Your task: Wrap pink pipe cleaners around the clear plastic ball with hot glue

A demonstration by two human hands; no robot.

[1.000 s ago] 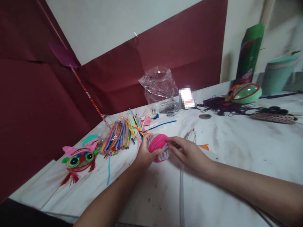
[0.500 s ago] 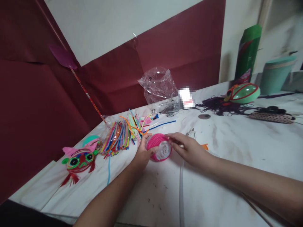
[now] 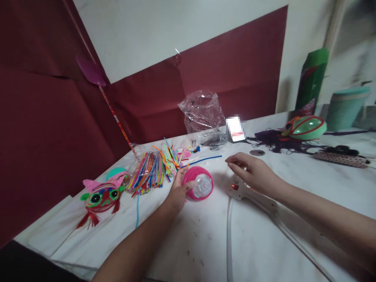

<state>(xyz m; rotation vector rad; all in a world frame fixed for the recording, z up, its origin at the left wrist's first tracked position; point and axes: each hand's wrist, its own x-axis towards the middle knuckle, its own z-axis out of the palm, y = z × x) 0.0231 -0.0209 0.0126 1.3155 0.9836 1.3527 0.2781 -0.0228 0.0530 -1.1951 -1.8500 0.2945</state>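
Note:
My left hand grips the side of a clear plastic ball wound with bright pink pipe cleaner, thumb lying over its near face. The ball sits at the table's middle, its uncovered part turned to the right. To its right, my right hand hovers apart from it, thumb and curled fingers close together; whether anything small is between them is hidden. Just below that hand is a white hot glue gun with a red light lit, lying on the table, its far part covered by the hand.
A decorated animal-face lantern and bundles of coloured pipe cleaners lie left. Behind are a clear plastic bag and a phone. Right stand a green ball ornament and a teal bucket. A grey cord runs toward me.
My right hand has left the pink-wound ball and moved up and right, uncovering the glue gun's lit body. My left hand still holds the ball. The camera view has shifted slightly.

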